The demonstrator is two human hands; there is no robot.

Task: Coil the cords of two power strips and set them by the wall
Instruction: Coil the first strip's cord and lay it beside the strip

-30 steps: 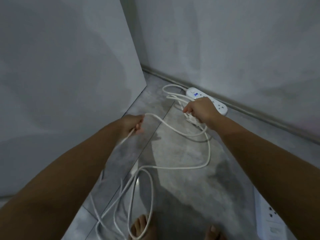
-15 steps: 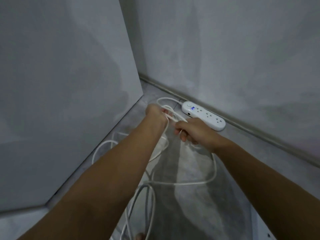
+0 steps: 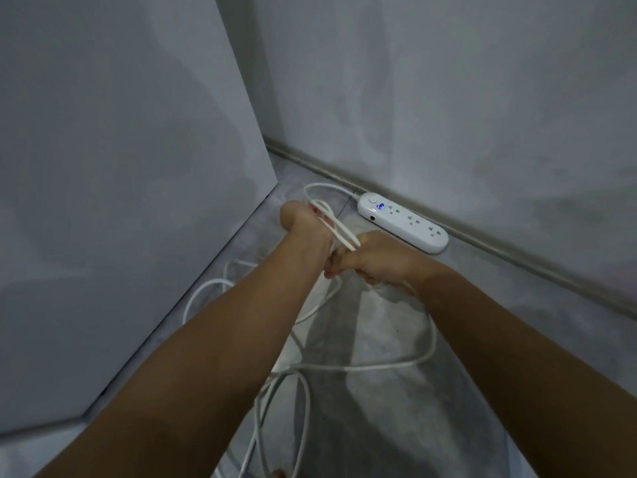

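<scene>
A white power strip [image 3: 403,222] with a lit blue display lies on the grey floor against the skirting of the far wall. Its white cord [image 3: 379,366] loops from the strip's left end through both hands and trails in loose loops over the floor toward me. My left hand [image 3: 299,220] grips the far end of a few short cord loops, and my right hand [image 3: 372,258] grips their near end just in front of the strip. The second power strip is out of view.
A tall grey panel [image 3: 138,201] stands on the left and meets the far wall [image 3: 448,98] in a corner. Slack cord [image 3: 203,294] lies along the panel's base. A toe [image 3: 277,473] shows at the bottom edge.
My left hand has swung forward from the left to beyond the right hand, laying another loop of cord. The right hand drew back slightly from the strip, and the view tilted up.
</scene>
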